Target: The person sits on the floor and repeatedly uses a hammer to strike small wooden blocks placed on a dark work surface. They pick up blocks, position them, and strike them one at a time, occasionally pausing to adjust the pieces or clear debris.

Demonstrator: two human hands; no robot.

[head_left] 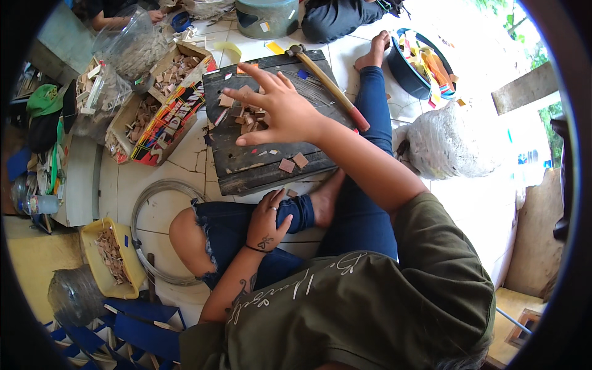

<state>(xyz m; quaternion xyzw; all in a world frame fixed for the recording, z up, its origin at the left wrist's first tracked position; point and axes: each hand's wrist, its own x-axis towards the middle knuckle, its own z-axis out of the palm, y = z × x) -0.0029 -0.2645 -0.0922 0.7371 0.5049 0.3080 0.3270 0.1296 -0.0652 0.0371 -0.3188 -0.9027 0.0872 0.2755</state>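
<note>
My right hand (280, 111) is held over a dark wooden board (231, 172), its fingers spread and nothing in it. Beneath and beside it lies a pile of small wooden pieces (248, 126), partly hidden by the hand. Two square wooden pieces (287, 165) lie apart on the near part of the board. A hammer (333, 92) with a red-ended handle rests along the board's right side, next to thin wires (325, 102). My left hand (265, 222) rests on my bent leg with its fingers apart, holding nothing visible. A small piece (291, 193) lies near its fingertips.
Left of the board stands a printed cardboard box (169, 123) of wooden pieces. A wire coil (137, 228) and a yellow bin (128, 246) are nearer me. At right are a dark tub (410, 83) of colourful strips and a plastic-wrapped bundle (453, 142). Other people sit beyond.
</note>
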